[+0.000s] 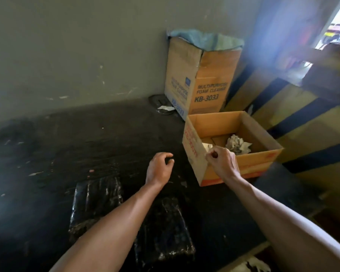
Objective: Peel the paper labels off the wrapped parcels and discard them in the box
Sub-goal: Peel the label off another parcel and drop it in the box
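Two black parcels point(96, 203) point(163, 234) lie side by side on the dark table point(86, 138), long axes running near to far. One open box point(241, 163) holds crumpled labels point(238, 144). Right hand point(222, 161) grip is curled over the box's near corner; contents unclear. Left hand point(159, 169) is loosely curled, empty.

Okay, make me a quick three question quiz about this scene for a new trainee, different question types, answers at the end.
1. True or false: the right hand is at the near rim of the open box.
2. Multiple choice: what lies inside the box? A) crumpled paper B) a bottle C) a parcel
3. How many black parcels lie on the floor under the forearms?

Key: 1 true. 2 A. 3 two: one left, one nearer.
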The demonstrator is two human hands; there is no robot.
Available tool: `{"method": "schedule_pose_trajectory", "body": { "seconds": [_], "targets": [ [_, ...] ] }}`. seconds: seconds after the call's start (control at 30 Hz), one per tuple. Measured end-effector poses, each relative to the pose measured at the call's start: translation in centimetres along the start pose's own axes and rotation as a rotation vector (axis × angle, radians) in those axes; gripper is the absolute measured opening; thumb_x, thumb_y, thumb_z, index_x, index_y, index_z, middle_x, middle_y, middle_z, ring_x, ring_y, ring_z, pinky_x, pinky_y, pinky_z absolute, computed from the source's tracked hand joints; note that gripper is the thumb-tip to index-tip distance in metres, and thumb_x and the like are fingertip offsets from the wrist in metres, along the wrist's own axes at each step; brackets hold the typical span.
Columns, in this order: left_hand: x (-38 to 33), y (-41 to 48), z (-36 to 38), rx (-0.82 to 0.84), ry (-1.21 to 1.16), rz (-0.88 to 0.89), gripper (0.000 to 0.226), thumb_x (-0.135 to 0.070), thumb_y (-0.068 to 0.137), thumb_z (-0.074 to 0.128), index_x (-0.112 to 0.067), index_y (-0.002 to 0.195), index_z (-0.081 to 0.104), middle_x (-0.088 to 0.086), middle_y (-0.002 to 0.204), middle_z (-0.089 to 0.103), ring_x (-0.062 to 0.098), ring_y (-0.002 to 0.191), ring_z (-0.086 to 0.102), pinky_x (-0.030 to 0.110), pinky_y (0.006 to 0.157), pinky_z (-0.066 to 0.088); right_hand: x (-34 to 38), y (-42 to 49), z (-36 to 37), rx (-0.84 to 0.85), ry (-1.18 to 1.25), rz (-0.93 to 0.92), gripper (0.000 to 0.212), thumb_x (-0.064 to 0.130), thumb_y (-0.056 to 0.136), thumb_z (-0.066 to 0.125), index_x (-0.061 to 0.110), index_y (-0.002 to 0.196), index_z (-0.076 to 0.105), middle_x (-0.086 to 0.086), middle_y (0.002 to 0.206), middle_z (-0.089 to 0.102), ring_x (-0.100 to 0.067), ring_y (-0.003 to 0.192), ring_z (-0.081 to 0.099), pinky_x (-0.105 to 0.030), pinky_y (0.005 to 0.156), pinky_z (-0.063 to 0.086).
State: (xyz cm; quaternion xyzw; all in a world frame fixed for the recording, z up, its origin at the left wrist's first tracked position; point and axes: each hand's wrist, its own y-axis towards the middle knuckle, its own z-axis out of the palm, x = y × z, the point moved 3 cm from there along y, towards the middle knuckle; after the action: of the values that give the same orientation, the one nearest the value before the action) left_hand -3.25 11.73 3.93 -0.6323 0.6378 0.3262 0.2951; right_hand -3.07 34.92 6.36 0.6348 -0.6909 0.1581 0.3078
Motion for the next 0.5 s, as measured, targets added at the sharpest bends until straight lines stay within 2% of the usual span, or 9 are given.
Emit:
{"method": "schedule_pose_trajectory", "body": {
  "seconds": [0.1, 0.2, 0.27, 0.33, 0.4, 0.5],
  "targets": [
    [-3.3, 1.9, 3.4, 0.031, 0.012, 0.039, 0.033, -0.025, 0.097, 0.061, -0.02, 0.13, 0.061, -0.001, 0.136, 0.057, 0.011, 0.122, 0.056, 0.019, 0.088, 0.045, -2.1, 1.8, -2.1, -0.068, -0.008, 0.022, 0.008, 0.023, 0.085, 0.074, 0.018, 0.079, 0.072, 0.004, 0.085, 0.072, -0.016, 0.079, 0.067, -0.021, 0.055, 0.041],
    [-5.6, 3.3, 6.2, 0.038, 0.034, 0.061, 0.034, -0.027, 0.096, 0.063, -0.02, 0.129, 0.061, 0.0, 0.136, 0.058, 0.013, 0.123, 0.057, 0.024, 0.091, 0.048, -4.1, 3.2, -3.1, -0.078, 0.016, 0.046, 0.013, 0.016, 0.085, 0.073, 0.022, 0.074, 0.07, 0.007, 0.079, 0.07, -0.013, 0.075, 0.065, -0.029, 0.059, 0.048],
    [-6.6, 3.9, 7.5, 0.047, 0.047, 0.077, 0.034, -0.027, 0.096, 0.063, -0.019, 0.129, 0.061, 0.001, 0.136, 0.058, 0.014, 0.124, 0.057, 0.025, 0.092, 0.049, -5.3, 4.1, -3.3, -0.053, 0.067, 0.093, 0.02, 0.011, 0.083, 0.068, 0.023, 0.068, 0.068, 0.01, 0.074, 0.067, -0.012, 0.074, 0.063, -0.03, 0.06, 0.047],
    [-7.3, 4.5, 8.6, 0.06, 0.06, 0.093, 0.034, -0.026, 0.096, 0.063, -0.018, 0.129, 0.062, 0.002, 0.136, 0.058, 0.015, 0.125, 0.056, 0.026, 0.094, 0.048, -6.5, 4.8, -3.2, -0.036, 0.22, 0.212, 0.021, 0.016, 0.083, 0.061, 0.021, 0.064, 0.069, 0.008, 0.069, 0.067, -0.014, 0.073, 0.064, -0.031, 0.06, 0.046],
    [-7.9, 5.1, 9.4, 0.066, 0.081, 0.109, 0.033, -0.025, 0.096, 0.063, -0.018, 0.127, 0.063, 0.002, 0.136, 0.059, 0.015, 0.125, 0.056, 0.026, 0.095, 0.049, -7.3, 5.6, -2.8, -0.034, 0.419, 0.346, 0.024, 0.025, 0.08, 0.055, 0.018, 0.066, 0.073, 0.004, 0.07, 0.07, -0.02, 0.076, 0.066, -0.038, 0.066, 0.05],
    [-8.3, 5.7, 10.3, 0.08, 0.105, 0.126, 0.034, -0.026, 0.096, 0.063, -0.017, 0.128, 0.062, 0.001, 0.138, 0.057, 0.016, 0.128, 0.054, 0.03, 0.099, 0.049, -8.0, 6.9, -2.1, -0.02, 0.491, 0.42, 0.025, 0.03, 0.081, 0.055, 0.021, 0.07, 0.076, 0.0, 0.075, 0.072, -0.024, 0.08, 0.067, -0.045, 0.072, 0.054]
  ]
}}
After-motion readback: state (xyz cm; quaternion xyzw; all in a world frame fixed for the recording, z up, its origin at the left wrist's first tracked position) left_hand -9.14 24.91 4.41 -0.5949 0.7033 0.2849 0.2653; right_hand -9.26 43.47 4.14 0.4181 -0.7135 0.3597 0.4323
